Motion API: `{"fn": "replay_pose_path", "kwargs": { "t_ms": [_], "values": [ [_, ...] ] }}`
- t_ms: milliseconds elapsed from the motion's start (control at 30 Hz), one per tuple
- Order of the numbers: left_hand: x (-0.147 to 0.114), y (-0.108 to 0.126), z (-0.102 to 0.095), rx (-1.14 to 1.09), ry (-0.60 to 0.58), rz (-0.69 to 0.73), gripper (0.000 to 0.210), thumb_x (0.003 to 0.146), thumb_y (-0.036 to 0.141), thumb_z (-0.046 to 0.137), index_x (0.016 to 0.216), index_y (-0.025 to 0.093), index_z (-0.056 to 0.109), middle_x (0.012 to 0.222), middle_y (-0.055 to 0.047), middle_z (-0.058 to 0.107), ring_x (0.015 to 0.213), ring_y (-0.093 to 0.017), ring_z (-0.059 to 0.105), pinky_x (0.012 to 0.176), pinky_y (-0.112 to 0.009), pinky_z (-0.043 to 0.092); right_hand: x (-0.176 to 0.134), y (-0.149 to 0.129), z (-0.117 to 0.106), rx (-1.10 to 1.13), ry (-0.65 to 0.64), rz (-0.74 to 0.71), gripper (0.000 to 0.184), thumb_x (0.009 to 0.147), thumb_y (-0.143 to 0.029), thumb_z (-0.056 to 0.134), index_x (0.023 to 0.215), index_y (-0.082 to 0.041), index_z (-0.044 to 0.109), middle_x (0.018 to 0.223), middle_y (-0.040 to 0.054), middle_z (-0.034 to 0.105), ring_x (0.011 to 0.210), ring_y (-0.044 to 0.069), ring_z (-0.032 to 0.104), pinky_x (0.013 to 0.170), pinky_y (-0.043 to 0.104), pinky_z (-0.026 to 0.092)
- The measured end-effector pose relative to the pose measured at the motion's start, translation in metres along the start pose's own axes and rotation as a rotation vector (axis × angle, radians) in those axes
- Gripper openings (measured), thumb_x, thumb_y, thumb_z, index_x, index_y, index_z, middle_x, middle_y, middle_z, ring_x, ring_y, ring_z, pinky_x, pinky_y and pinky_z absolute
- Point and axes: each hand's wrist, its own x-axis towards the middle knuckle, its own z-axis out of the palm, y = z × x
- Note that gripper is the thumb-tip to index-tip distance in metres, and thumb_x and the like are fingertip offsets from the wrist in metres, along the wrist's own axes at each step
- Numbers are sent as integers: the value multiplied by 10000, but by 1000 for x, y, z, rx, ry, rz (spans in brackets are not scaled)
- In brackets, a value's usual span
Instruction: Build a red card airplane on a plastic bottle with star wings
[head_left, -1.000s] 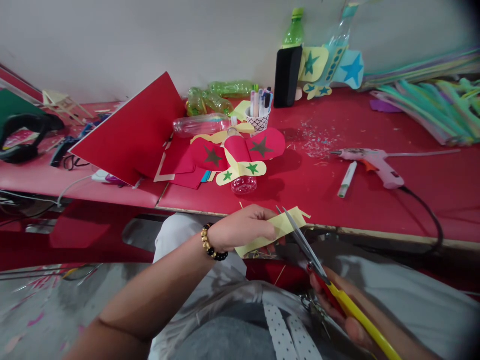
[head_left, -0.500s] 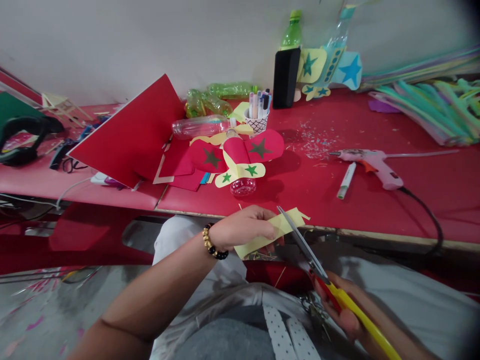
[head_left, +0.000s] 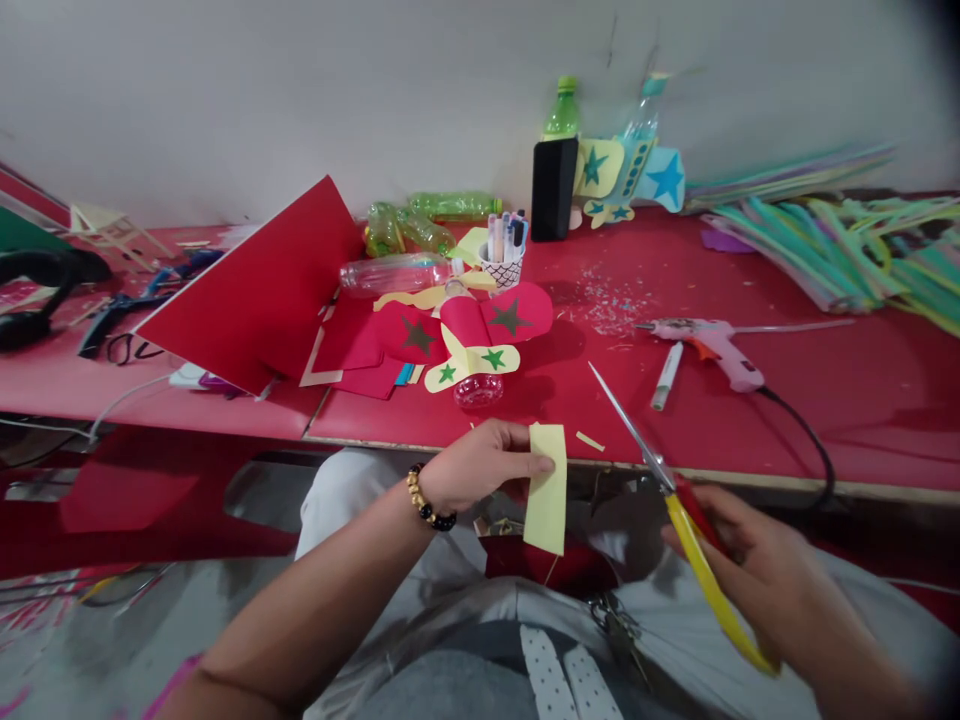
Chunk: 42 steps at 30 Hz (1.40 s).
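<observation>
Between the thumb and fingers of my left hand [head_left: 487, 462] is a pale yellow paper strip [head_left: 549, 505], hanging nearly upright at the table's front edge. My right hand [head_left: 772, 570] grips a pair of scissors [head_left: 694, 560] with yellow and red handles, blades closed and pointing up and left, apart from the paper. A thin yellow offcut [head_left: 590, 441] lies on the table just past the strip. Beyond my left hand stands a clear plastic bottle [head_left: 478, 390] dressed with red paper wings [head_left: 510, 313] and a yellow star-marked paper piece [head_left: 472, 366].
On the red table [head_left: 600, 400] a pink glue gun [head_left: 709, 345] and a white marker [head_left: 667, 376] lie to the right. Behind are a pen cup [head_left: 501, 266], a black phone [head_left: 554, 190] and coloured strips [head_left: 817, 250]. A red board [head_left: 255, 290] leans at left.
The scissors have moved away from the paper to the right, and their blades have closed. My left hand has turned the strip upright. A thin offcut now lies on the table.
</observation>
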Motion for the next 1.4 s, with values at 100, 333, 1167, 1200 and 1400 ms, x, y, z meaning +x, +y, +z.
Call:
{"fn": "replay_pose_path", "kwargs": {
  "t_ms": [100,333,1167,1200,1400],
  "values": [
    [-1,-4,4,-37,63,50,276,678,310,794,862,135,685,762,-35,682,585,-97,600,546,-198,479,15,-2,-13,-268,112,-120,243,763,-428,638,934,-257,626,766,68,697,650,256,636,630,368,483],
    [-14,-4,15,-69,189,150,328,736,339,770,901,170,542,691,-13,690,585,-109,638,576,-195,499,35,-23,-3,-409,129,-255,320,762,-431,640,975,-196,597,786,76,683,724,259,663,640,350,481],
    [33,-8,13,703,513,415,501,923,253,455,1395,85,444,911,-115,723,697,-178,679,670,-325,564,78,90,-135,-763,357,130,446,817,-496,585,1084,-147,662,921,204,719,744,283,677,595,365,429],
    [29,-9,14,786,513,455,503,923,224,453,1406,87,429,1097,-161,689,882,-213,684,810,-386,555,82,93,-137,-766,356,91,403,825,-456,593,1067,-142,672,938,212,716,756,275,678,608,365,434],
    [29,-19,31,1223,283,659,419,922,181,479,1337,144,517,1453,-101,470,1383,-249,360,1163,-451,287,98,87,-136,-806,396,-27,188,778,-268,667,888,-123,716,871,232,693,812,308,661,685,411,444]
  ]
}}
